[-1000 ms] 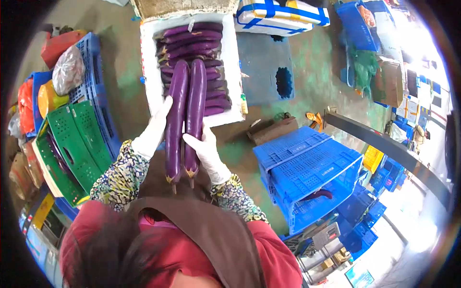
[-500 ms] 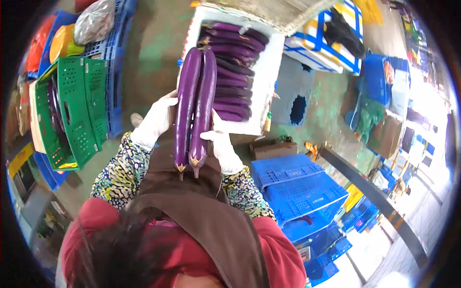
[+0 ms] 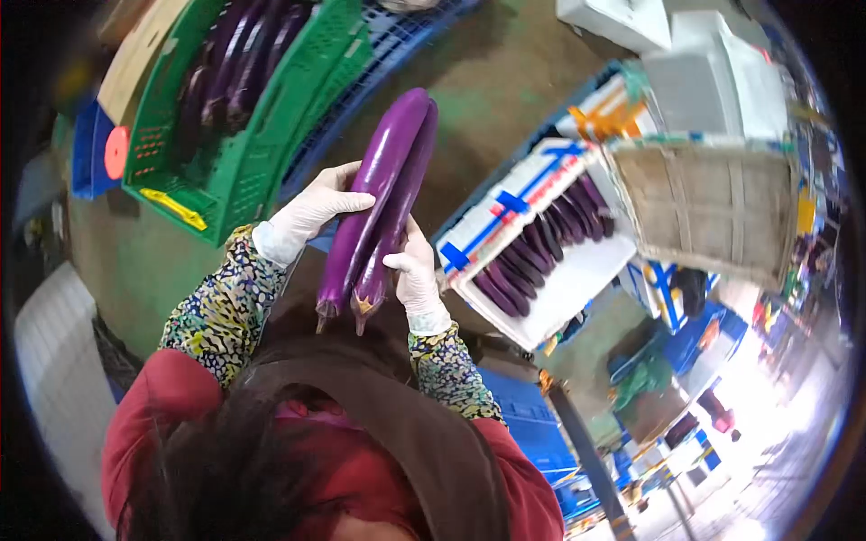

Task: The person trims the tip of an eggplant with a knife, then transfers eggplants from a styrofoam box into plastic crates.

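Observation:
Two long, glossy purple eggplants [image 3: 383,194] lie side by side between my hands, their stem ends toward my body. My left hand [image 3: 314,209], in a white glove, is closed around the left eggplant, its thumb across the top. Gloved in white too, my right hand [image 3: 416,275] grips the right eggplant near its lower half, with its fingers partly hidden underneath. To the right, a white foam box [image 3: 591,275] holds a row of eggplants [image 3: 532,248]. More eggplants [image 3: 244,63] fill part of a green crate [image 3: 257,149] at upper left.
A foam lid [image 3: 704,212] leans open beside the foam box. Blue plastic crates [image 3: 523,419] stand at lower right near a dark metal post [image 3: 586,451]. White foam boxes [image 3: 695,81] are stacked at the upper right, and a blue pallet [image 3: 397,54] lies beneath the green crate.
The view has turned left, so the green crate appears nearer and the foam box has shifted right. Both hands still hold the two eggplants, now tilted and overlapping more.

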